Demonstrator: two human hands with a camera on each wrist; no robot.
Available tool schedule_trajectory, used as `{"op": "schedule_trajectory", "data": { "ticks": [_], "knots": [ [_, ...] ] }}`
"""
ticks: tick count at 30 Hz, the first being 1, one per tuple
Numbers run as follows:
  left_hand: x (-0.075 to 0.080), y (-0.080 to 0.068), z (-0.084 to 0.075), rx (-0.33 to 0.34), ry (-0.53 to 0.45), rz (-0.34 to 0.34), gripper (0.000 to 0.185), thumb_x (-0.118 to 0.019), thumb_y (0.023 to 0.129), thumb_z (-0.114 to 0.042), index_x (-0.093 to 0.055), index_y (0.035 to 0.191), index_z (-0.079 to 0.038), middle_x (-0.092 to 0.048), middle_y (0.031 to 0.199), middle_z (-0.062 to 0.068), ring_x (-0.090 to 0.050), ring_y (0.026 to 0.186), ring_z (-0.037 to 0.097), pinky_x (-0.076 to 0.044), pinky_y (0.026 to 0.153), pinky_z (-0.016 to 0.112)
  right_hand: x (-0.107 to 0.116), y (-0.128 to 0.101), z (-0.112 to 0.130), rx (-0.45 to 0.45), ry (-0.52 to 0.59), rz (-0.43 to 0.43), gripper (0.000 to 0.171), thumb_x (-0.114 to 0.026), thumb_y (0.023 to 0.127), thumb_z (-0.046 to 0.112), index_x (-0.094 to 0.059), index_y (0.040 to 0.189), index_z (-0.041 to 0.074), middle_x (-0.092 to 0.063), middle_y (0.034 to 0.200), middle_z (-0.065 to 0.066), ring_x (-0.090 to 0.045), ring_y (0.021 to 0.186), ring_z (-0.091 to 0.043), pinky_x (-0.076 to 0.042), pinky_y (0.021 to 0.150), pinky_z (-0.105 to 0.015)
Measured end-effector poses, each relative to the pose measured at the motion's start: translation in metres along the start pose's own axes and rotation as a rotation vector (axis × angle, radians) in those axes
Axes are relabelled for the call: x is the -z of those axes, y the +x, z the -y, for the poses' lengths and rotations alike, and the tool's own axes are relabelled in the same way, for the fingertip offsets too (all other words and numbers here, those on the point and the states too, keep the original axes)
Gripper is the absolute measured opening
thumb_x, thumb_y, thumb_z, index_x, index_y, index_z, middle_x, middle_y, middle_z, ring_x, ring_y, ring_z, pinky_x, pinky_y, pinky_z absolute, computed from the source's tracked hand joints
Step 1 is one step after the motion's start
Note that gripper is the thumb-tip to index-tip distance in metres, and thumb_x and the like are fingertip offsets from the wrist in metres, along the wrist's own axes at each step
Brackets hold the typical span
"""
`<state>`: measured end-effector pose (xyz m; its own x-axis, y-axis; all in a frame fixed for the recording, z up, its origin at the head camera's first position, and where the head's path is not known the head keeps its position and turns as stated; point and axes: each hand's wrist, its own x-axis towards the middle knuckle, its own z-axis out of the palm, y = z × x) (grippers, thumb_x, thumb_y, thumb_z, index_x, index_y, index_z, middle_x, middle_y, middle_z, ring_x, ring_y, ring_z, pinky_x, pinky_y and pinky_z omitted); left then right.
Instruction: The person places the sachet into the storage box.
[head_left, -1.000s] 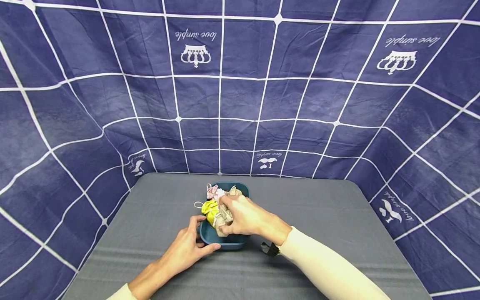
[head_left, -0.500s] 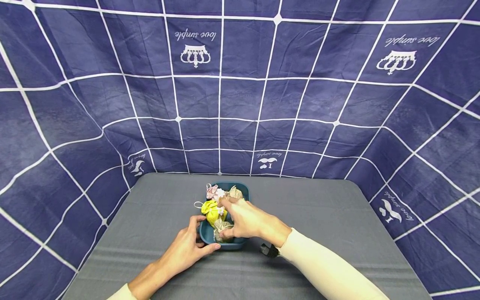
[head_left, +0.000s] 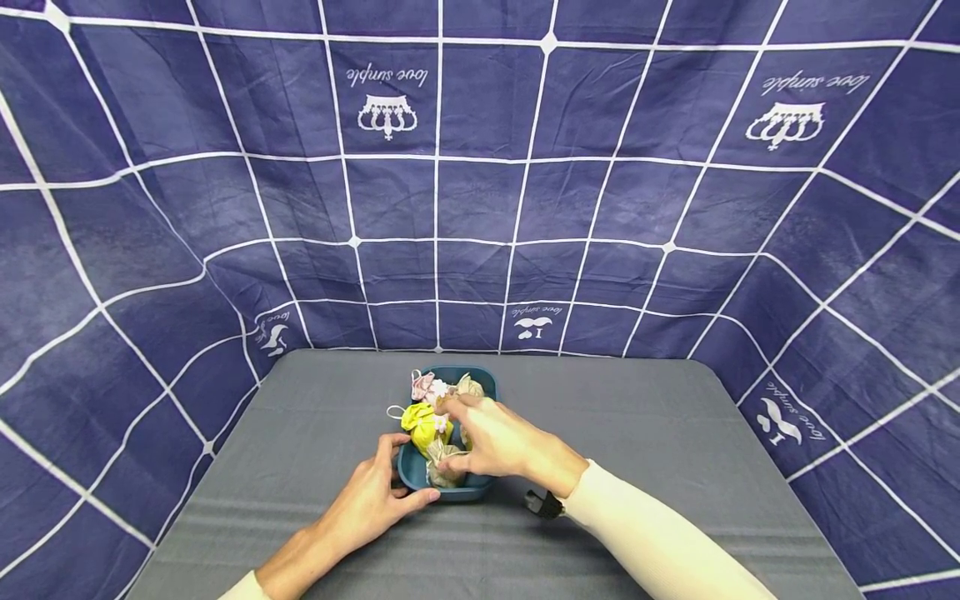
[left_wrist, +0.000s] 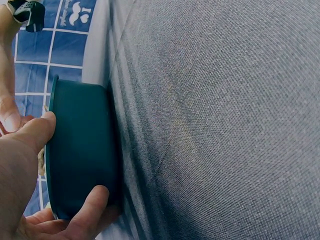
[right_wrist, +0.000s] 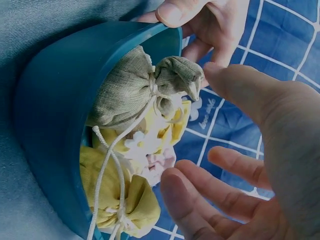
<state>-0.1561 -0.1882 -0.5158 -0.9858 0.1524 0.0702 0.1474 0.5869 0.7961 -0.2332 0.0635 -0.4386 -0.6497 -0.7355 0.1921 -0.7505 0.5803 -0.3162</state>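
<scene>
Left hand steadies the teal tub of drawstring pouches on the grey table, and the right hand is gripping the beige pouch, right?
Not quite: the right hand hangs open over the beige pouch, gripping nothing, as the right wrist view shows. The left hand does steady the teal tub on the grey table.

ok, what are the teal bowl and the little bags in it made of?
Bowl: likely plastic, smooth matte teal wall with no seams. Bags: woven cloth, weave visible on the beige bag and the yellow bag; necks tied with white cord, probably cotton.
</scene>
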Motion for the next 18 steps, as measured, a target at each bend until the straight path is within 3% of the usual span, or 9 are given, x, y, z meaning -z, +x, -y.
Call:
{"op": "schedule_trajectory", "data": {
  "ticks": [8, 11, 18],
  "knots": [
    [-0.001, -0.001, -0.002, 0.021, 0.047, -0.003, 0.098, -0.107, 0.087, -0.043, -0.050, 0.158, -0.006, -0.071, 0.155, 0.024, -0.087, 0.095, 0.013, -0.067, 0.077, 0.023, 0.002, -0.011, -0.007, -0.045, -0.003, -0.127, 0.059, -0.092, 0.101, 0.045, -0.073, 0.150, 0.017, -0.078, 0.135, -0.002, -0.080, 0.113, -0.020, -0.070, 0.096, -0.045],
    [-0.002, -0.001, -0.001, 0.035, 0.064, -0.007, 0.099, -0.106, 0.086, -0.046, -0.050, 0.158, -0.007, -0.072, 0.156, 0.024, -0.086, 0.095, 0.011, -0.066, 0.077, 0.022, 0.004, -0.017, -0.013, -0.076, -0.011, -0.176, 0.058, -0.091, 0.102, 0.046, -0.074, 0.148, 0.017, -0.078, 0.133, -0.002, -0.076, 0.106, -0.018, -0.068, 0.091, -0.044],
    [-0.003, 0.000, -0.001, 0.034, 0.053, -0.015, 0.098, -0.107, 0.086, -0.043, -0.050, 0.158, -0.008, -0.073, 0.154, 0.021, -0.087, 0.096, 0.010, -0.065, 0.078, 0.020, 0.010, -0.039, -0.029, -0.184, 0.027, -0.245, 0.058, -0.088, 0.104, 0.048, -0.073, 0.151, 0.019, -0.075, 0.137, 0.000, -0.075, 0.112, -0.019, -0.066, 0.093, -0.045]
  ]
}}
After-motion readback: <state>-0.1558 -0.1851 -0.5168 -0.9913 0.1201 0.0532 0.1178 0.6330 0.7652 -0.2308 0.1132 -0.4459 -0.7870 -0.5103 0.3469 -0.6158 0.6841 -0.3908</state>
